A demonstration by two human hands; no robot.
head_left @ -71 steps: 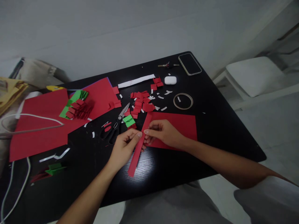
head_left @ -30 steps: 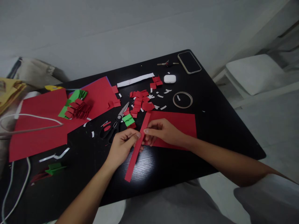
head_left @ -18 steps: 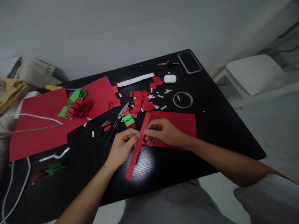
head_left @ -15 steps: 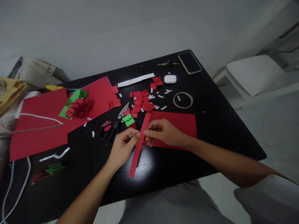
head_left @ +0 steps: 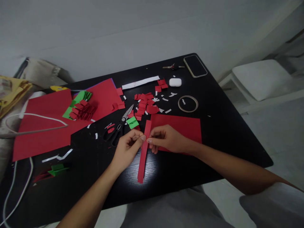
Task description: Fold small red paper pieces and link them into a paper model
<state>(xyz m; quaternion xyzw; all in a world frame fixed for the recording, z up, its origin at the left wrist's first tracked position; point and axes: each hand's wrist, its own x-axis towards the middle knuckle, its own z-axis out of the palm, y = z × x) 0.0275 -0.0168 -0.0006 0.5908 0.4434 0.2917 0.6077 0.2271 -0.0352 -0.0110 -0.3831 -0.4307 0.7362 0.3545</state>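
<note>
A long red paper strip [head_left: 143, 161] hangs slanted above the black table, its upper end near a pile of small folded red pieces [head_left: 143, 104]. My left hand [head_left: 128, 147] pinches its left edge between thumb and fingers. On the strip's right edge, my right hand [head_left: 166, 138] has thumb and fingertips closed on it, with the other fingers curled. A red sheet [head_left: 180, 126] lies partly beneath my right hand. Beside my left hand are black-handled scissors [head_left: 123, 119], blades partly apart, and a folded green piece [head_left: 132, 123].
Large red sheets [head_left: 45, 117] and folded red and green strips [head_left: 83, 109] lie at the left, near a white cable [head_left: 30, 177]. Toward the back right are a phone [head_left: 195, 66], keys [head_left: 173, 66], a white case [head_left: 175, 82] and a tape ring [head_left: 188, 104].
The red strip has turned more upright, its lower end shifting right, and a second edge shows at its bottom. Both hands stay at its edges. The whole view has shifted slightly.
</note>
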